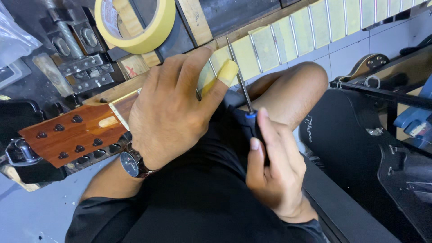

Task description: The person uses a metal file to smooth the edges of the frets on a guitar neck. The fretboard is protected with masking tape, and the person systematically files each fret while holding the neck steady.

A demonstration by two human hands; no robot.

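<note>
A guitar neck (279,38) with pale tape between its metal frets runs from upper right down to a reddish wooden headstock (72,137) with tuner holes. My left hand (173,108), with a wristwatch, rests on the neck near the nut, thumb wrapped in yellow tape pressing the fretboard. My right hand (272,166) grips a black-and-blue handled tool (245,101); its thin metal shaft points up to the frets beside my left thumb.
A roll of yellow masking tape (137,22) lies on the bench above the neck. A metal vise (74,49) sits upper left. A black guitar case (360,157) lies at right, another guitar body (364,65) behind it.
</note>
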